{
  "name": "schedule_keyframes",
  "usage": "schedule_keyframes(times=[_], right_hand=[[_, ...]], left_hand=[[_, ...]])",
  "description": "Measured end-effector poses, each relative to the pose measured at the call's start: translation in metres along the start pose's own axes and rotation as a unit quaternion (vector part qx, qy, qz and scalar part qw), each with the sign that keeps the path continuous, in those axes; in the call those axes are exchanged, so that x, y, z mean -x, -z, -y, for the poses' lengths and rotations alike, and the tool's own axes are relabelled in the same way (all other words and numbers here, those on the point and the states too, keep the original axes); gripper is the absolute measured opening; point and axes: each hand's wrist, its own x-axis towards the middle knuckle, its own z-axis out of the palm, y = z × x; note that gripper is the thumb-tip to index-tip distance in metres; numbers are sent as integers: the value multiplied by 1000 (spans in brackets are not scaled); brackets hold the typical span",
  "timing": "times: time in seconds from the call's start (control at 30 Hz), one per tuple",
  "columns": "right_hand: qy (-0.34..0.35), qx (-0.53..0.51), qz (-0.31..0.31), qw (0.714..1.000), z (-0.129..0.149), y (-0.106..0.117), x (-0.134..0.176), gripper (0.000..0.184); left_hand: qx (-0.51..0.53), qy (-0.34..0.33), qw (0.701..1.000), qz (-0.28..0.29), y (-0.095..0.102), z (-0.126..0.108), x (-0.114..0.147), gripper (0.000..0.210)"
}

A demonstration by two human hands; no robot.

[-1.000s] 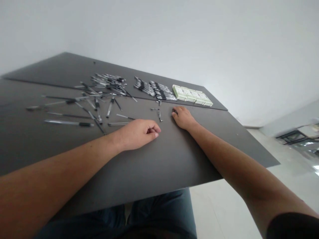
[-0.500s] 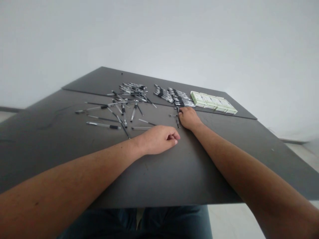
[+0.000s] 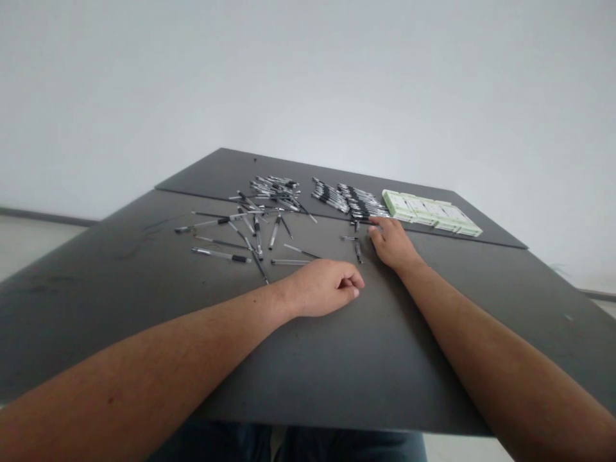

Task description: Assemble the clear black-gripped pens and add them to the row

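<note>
My left hand point(image 3: 330, 287) rests on the grey table, its fingers curled inward with nothing visible in them. Beside it lie a clear pen tube point(image 3: 291, 262) and a thin refill point(image 3: 301, 251). My right hand point(image 3: 392, 240) is at the near end of a neat row of clear pens with black grips point(image 3: 363, 202). Its thumb and forefinger are around the end of a dark pen point(image 3: 362, 222), partly hidden by the fingers. Several small pen parts point(image 3: 358, 249) lie just left of this hand.
A second row of pens point(image 3: 330, 196) lies left of the first. Pale green boxes point(image 3: 433, 212) lie flat in a line at the right. Farther left is a loose heap of pens point(image 3: 274, 188), with scattered pens and refills point(image 3: 221, 255) in front. A seam crosses the table point(image 3: 298, 372).
The view has shifted, so the table sits lower and farther right. My right hand has drawn slightly right, uncovering more of the small parts. My left hand keeps its curled pose.
</note>
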Motion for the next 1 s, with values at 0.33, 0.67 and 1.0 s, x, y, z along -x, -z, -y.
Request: schedule_keyframes(times=[0.33, 0.67, 1.0], right_hand=[[59, -16, -128, 990, 10, 43, -9, 44], [108, -1, 59, 992, 110, 10, -123, 47], [148, 52, 212, 965, 189, -95, -256, 70]], left_hand=[[-57, -73, 996, -8, -1, -1, -2, 19], [-221, -133, 964, 72, -6, -7, -1, 23], [-249, -151, 950, 110, -5, -9, 0, 21]])
